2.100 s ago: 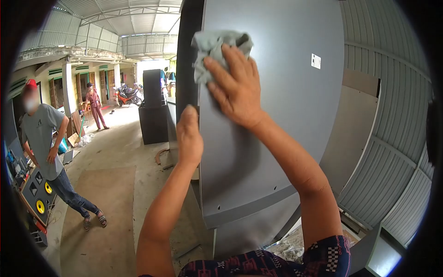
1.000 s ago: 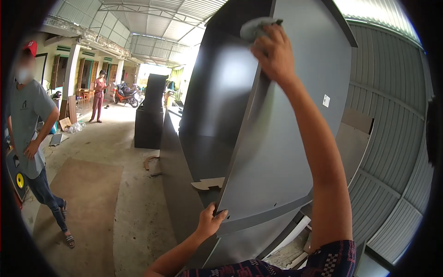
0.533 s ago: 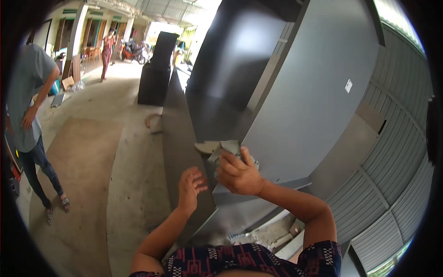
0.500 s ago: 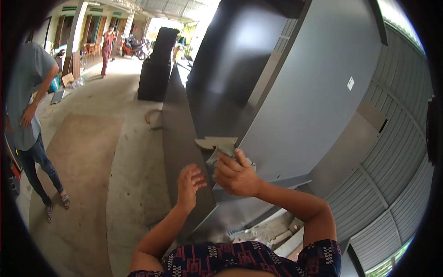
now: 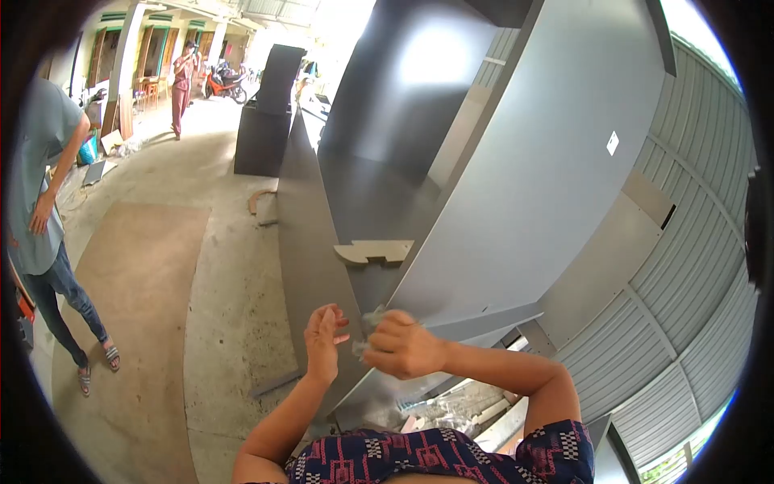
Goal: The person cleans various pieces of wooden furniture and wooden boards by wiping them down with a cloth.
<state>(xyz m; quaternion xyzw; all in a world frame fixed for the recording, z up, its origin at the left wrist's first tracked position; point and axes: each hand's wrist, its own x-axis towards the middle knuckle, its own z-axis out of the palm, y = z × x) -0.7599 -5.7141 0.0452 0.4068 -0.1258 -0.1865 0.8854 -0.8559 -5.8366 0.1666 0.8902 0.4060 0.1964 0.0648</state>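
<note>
Right grip (image 5: 401, 348) is balled tight round the grey cloth (image 5: 372, 317) — the rag pokes out just above its knuckles, low by the big grey panel (image 5: 524, 177). Left grip (image 5: 324, 343) sits just beside it, fingers loosely spread, holding nothing. Well beyond the left grip, a person (image 5: 40, 210) stands on the concrete floor (image 5: 226, 266).

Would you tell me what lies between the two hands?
Head view: a grey cloth, held by the right hand, sticks out toward the open left hand.
</note>
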